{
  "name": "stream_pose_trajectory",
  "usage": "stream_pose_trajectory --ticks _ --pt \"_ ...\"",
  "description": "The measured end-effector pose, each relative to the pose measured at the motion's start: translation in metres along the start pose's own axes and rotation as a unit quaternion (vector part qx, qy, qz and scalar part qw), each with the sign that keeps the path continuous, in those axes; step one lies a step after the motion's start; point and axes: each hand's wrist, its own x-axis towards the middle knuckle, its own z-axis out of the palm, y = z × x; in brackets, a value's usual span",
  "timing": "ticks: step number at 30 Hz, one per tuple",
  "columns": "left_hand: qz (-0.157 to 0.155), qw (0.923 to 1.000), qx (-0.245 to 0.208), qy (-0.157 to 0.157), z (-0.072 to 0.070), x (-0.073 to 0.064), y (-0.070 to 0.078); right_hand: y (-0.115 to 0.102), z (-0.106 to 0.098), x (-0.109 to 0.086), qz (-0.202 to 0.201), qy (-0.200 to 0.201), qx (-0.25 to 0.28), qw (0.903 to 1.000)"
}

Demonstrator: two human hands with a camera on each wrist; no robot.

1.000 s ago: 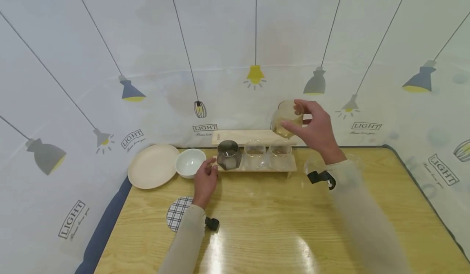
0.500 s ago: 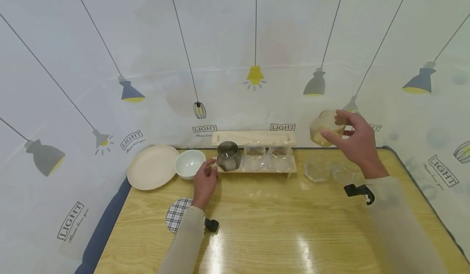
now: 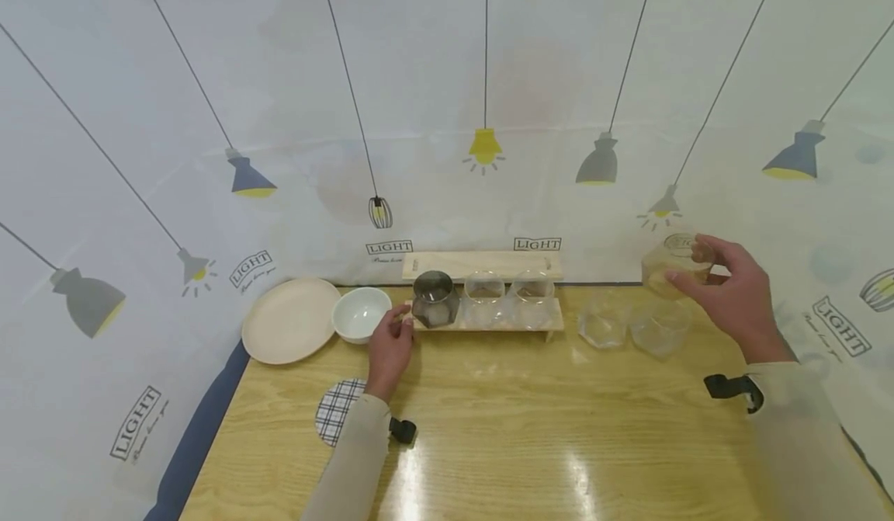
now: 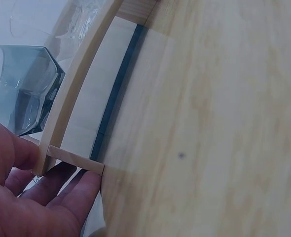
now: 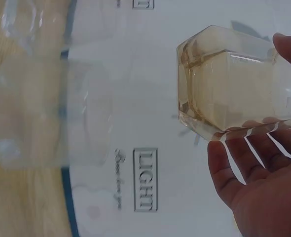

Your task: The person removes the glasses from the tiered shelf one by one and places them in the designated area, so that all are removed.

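My left hand holds the left end of a low two-step wooden rack. In the left wrist view, its thumb lies by the board's end and its fingers touch the leg below. A smoky grey faceted glass stands on the rack beside that hand. Two clear glasses, a middle one and a right one, share the same step. Off to the right, my right hand grips an amber-tinted glass above the table. Thumb and fingers lie on opposite sides of it, near the rim.
Right of the rack, two clear glasses, one nearer and one farther right, stand on the wooden table. On the left are a pale bowl, a beige plate and a checked round coaster. A printed backdrop rises behind.
The right hand has carried the amber glass from above the rack's right part to the right and somewhat lower, past the two table glasses. The left hand has stayed at the rack's end.
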Motion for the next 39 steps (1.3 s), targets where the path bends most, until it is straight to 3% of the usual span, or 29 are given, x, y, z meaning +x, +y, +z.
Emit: stream_pose_trajectory --ticks 9,20,32,39 --pt "0.012 0.9999 -0.005 0.002 0.0 -0.003 0.0 0.037 -0.026 -0.014 0.063 -0.006 0.004 0.998" --pt "0.02 0.9997 -0.009 0.007 0.001 -0.001 -0.002 0.077 -0.042 -0.039 0.124 0.003 -0.008 0.9922" --pt "0.019 0.9997 -0.007 0.014 0.002 0.0 -0.005 0.117 -0.027 -0.062 0.157 -0.02 0.008 0.9874" --pt "0.019 0.9998 -0.003 0.012 0.004 0.001 -0.004 0.125 -0.021 -0.068 0.135 -0.046 0.022 0.9895"
